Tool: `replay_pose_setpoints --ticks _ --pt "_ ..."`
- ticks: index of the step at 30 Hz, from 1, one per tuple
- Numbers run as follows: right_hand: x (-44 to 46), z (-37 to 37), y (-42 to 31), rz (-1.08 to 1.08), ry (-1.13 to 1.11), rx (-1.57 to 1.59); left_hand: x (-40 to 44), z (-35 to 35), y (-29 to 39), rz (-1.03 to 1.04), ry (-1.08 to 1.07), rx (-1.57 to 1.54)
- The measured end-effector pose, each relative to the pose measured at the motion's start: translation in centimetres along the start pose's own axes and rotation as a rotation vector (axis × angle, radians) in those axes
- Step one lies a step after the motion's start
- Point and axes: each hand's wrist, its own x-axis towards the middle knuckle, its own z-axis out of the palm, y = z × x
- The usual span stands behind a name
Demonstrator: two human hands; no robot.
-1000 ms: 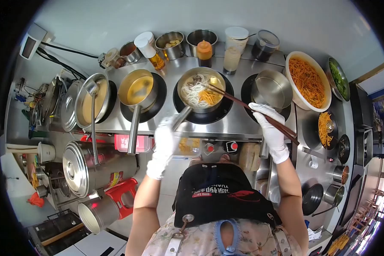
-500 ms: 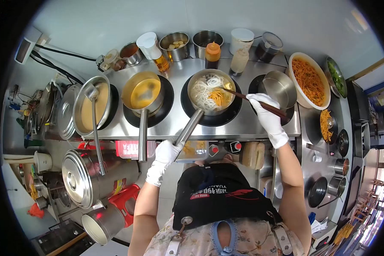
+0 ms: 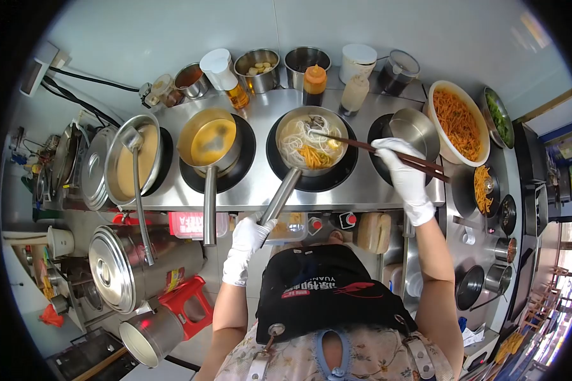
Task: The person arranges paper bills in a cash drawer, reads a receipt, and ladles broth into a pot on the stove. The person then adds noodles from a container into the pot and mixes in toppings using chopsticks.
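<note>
My left hand (image 3: 248, 240), in a white glove, is closed around the metal handle of a saucepan (image 3: 281, 198) that sits on a black burner. Inside this pan lie white noodles (image 3: 297, 141), with orange-yellow shreds (image 3: 316, 156) in the liquid toward the near right side. My right hand (image 3: 400, 166), also gloved in white, grips a pair of dark chopsticks (image 3: 356, 145). Their tips reach into the pan and touch the noodles. The empty-looking saucepan (image 3: 415, 130) on the burner to the right is partly covered by my right hand.
To the left stand a saucepan of yellow liquid (image 3: 213, 141) and a bowl of beige liquid with a ladle (image 3: 133, 140). Squeeze bottles (image 3: 354, 95) and metal pots (image 3: 258, 71) line the wall. A tub of orange shreds (image 3: 456, 120) is at right. Below left is a lidded stockpot (image 3: 111, 270).
The chopstick tips have shifted left and slightly up among the noodles, and the orange-yellow shreds sit lower in the pan. My right hand has moved slightly right and down.
</note>
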Motion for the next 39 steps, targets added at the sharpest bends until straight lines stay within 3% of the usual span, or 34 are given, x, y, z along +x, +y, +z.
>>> replay_pose_setpoints --ticks 1,3,9,17,23,27,30,32,39 --pt "-0.2 1.0 1.7 0.068 -0.050 0.030 0.2 0.5 -0.6 0.007 0.016 -0.001" --pt "-0.7 3.7 4.5 0.002 -0.103 0.051 0.2 0.5 -0.6 0.012 0.032 0.000" --pt "-1.8 2.7 2.9 0.043 -0.213 0.101 -0.1 -0.2 0.5 -0.006 0.016 0.026" --pt "0.3 0.9 2.2 -0.023 -0.048 -0.013 0.0 0.0 0.4 -0.016 -0.001 0.021" --pt "-1.6 2.0 3.0 0.026 -0.212 0.061 0.0 -0.3 0.7 0.074 -0.002 0.121" --pt "-0.2 0.6 3.1 0.061 -0.107 0.036 0.2 -0.4 0.8 0.116 0.004 0.157" --pt "-0.5 0.3 2.0 -0.048 -0.076 -0.017 0.1 -0.1 0.2 0.115 0.003 0.149" --pt "-0.5 1.0 1.2 -0.024 -0.076 0.028 0.1 0.3 -0.2 0.144 0.072 0.153" --pt "-0.5 1.5 3.2 0.083 -0.056 0.067 -0.1 0.2 0.4 0.047 0.020 0.122"
